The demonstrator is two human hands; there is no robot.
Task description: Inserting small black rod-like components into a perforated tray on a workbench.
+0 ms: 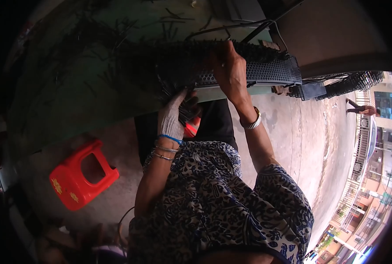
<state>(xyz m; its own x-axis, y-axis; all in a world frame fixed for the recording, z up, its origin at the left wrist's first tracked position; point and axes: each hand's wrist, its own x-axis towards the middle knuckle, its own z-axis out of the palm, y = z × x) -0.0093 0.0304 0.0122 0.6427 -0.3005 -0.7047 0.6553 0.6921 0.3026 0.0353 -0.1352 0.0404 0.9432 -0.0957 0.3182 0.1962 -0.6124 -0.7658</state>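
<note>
A long black perforated strip (273, 72) lies along the near edge of the green table, with dark bristly pieces (266, 53) standing along its far side. My right hand (231, 75), bare with a watch at the wrist, is over the strip. Its fingers are closed in a pinch; what lies between them is too dark to make out. Below the strip's left part, my left hand (173, 115) wears a whitish glove and is closed around a bundle of thin black strands (188, 113). Several strand ends stick out above it, towards the strip. Shadow hides the strip's left part.
Dark loose pieces (121, 33) lie scattered over the green table (72, 112). A black cable (248, 24) runs behind the strip. On the concrete floor at left is a red plastic stool (103, 180). Far right, a person (366, 110) is outdoors near a fence.
</note>
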